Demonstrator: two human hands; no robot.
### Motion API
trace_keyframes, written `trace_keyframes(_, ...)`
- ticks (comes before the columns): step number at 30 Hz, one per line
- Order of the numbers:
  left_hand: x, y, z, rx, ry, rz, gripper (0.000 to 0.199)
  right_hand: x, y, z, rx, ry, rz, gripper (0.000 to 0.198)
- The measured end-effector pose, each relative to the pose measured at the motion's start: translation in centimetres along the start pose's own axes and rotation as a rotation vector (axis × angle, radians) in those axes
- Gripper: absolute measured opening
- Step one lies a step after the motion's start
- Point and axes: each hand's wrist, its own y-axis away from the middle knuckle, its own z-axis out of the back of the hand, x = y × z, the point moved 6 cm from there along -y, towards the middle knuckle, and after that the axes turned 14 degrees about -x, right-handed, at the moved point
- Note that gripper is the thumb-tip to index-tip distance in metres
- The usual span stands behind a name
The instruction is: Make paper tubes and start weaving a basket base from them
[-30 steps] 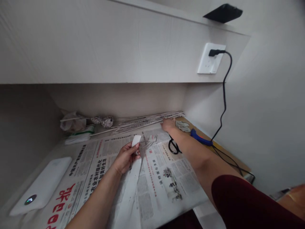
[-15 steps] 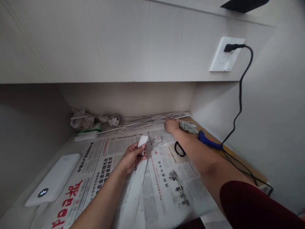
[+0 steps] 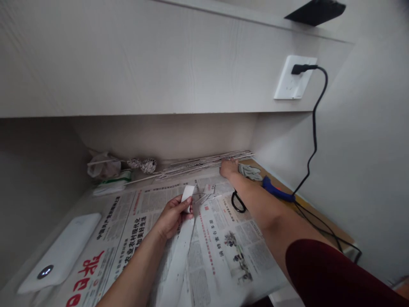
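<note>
A white paper strip [image 3: 187,193] is pinched between the thumb and fingers of my left hand [image 3: 174,216], its upper end poking above the grip. Below the hand, a long white strip [image 3: 177,260] runs down across the newspaper [image 3: 204,281] toward me. My right hand [image 3: 228,167] reaches to the back and rests at the right part of a bundle of thin, pale sticks [image 3: 191,166]. The back of that hand hides most of its fingers. Scissors [image 3: 238,202] lie beside my right forearm, their black handle loop showing and part covered.
A grey glove [image 3: 250,172] and a blue glue gun [image 3: 276,189] with a black cord lie at right. A white power bank [image 3: 62,251] is at left. A plastic bag [image 3: 104,165] and a speckled bundle [image 3: 142,164] stand behind. The cabinet panel [image 3: 128,64] overhangs the back.
The view has shifted slightly, so the scene sits a little further left. My left hand still pinches the strip and my right hand stays at the sticks.
</note>
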Motion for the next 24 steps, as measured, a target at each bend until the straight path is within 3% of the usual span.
trace_keyframes(5, -0.3, 0.2, -0.1, -0.009, 0.014, -0.041, 0.028, -1.8, 0.6, 1.0, -0.026, 0.008, -0.038, 0.047)
trace_keyframes(10, -0.7, 0.4, -0.4, -0.011, 0.079, -0.045, 0.027, -7.4, 2.4, 2.2, 0.034, 0.062, -0.187, 0.057)
trace_keyframes(14, -0.7, 0.8, -1.0, 0.054, 0.142, 0.026, 0.054, -9.8, 4.3, 2.5, 0.063, 0.033, -0.195, 0.039)
trace_keyframes(16, -0.6, 1.2, -1.5, 0.125, 0.126, 0.057, 0.064, -9.5, 4.8, 3.2, 0.017, -0.005, -0.158, 0.035)
trace_keyframes(19, -0.6, 1.7, -2.0, 0.170, 0.025, 0.010, 0.050, -7.3, 5.3, 5.2, -0.073, -0.074, -0.082, 0.038)
trace_keyframes(21, -0.6, 1.9, -2.2, 0.159, -0.032, -0.028, 0.041, -4.8, 5.9, 7.1, -0.138, -0.138, -0.001, 0.041)
trace_keyframes(24, -0.5, 2.3, -2.5, 0.152, -0.047, -0.021, 0.057, 1.0, 8.5, 10.9, -0.278, -0.399, 0.274, 0.046)
